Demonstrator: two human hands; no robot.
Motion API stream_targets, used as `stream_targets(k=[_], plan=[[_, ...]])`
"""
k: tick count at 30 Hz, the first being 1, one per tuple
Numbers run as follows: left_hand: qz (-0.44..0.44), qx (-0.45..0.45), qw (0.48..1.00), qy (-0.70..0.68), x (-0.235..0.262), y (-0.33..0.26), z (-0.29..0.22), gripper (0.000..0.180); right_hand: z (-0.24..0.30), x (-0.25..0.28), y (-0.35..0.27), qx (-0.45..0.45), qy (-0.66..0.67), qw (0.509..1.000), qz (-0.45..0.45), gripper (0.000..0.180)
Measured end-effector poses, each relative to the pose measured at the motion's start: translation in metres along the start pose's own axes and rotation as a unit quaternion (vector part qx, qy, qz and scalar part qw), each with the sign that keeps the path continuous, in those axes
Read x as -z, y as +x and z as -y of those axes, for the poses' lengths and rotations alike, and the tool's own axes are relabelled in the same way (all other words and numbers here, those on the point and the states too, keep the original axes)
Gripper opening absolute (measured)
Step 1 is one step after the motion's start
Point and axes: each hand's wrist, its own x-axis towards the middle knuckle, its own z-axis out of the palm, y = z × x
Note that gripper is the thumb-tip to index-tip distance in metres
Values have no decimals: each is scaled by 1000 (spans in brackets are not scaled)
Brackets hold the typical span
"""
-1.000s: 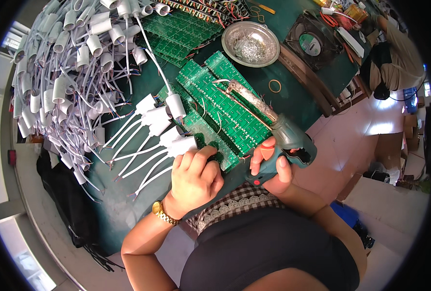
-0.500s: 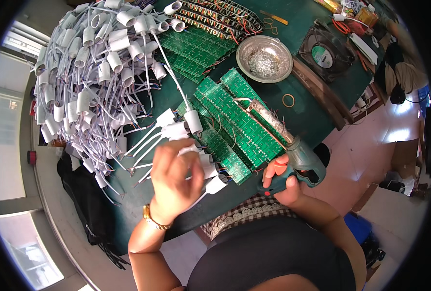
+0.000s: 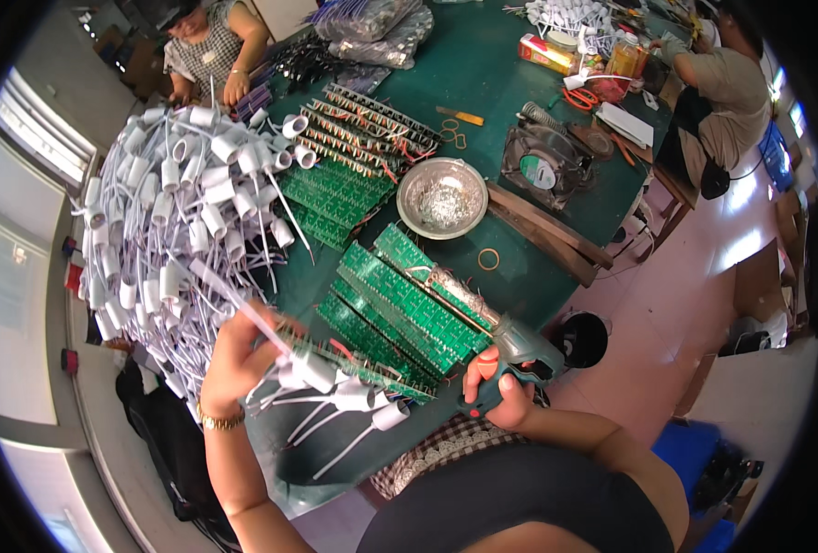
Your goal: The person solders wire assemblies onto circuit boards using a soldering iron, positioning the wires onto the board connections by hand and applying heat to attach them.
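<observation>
My right hand (image 3: 503, 394) is wrapped round the grip of a soldering gun (image 3: 527, 348), a dark green-grey tool with an orange trigger. Its metal barrel points away to the left, over green circuit boards (image 3: 400, 300) lying side by side. At the left, my left hand (image 3: 241, 358) is closed on the far end of a narrow circuit board strip (image 3: 377, 373), which looks tilted up on edge. White wired lamp sockets (image 3: 354, 396) hang along its near side. A blurred white socket wire crosses in front of my left fingers and partly hides the grip.
A big heap of white wired sockets (image 3: 165, 221) fills the left side. Beyond the boards are a metal bowl of solder scraps (image 3: 442, 198), a black fan (image 3: 543, 166) and wooden bars (image 3: 552, 230). Two other people (image 3: 211, 46) work at the table's far sides.
The view has tilted up, bringing the far table and two people into sight. My left hand has moved left and taken the board strip, now raised. My right hand still holds the soldering gun.
</observation>
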Motion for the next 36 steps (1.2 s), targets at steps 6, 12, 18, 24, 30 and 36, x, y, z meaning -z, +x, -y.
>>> stream_targets(k=[6, 12, 18, 24, 30, 36], plan=[[-256, -191, 947, -38, 29, -49, -60, 40, 13, 4, -7, 20, -42, 998, -39, 40], [-330, -240, 908, -96, 45, 41, -106, 9, 34, 13, -1, 119, -45, 988, -84, 42], [-289, -177, 896, -288, 39, 242, -92, 21, 48, 30, -14, 200, -84, 959, -180, 42], [-330, -107, 833, -431, -22, 399, -50, 19, 59, 44, -33, 221, -107, 940, -235, 43], [-301, -150, 888, -313, -85, 436, -39, 12, 107, 67, -15, 268, -84, 911, -301, 35], [-221, -172, 899, -336, -87, 431, -69, 14, 146, 108, 22, 358, -26, 849, -387, 30]])
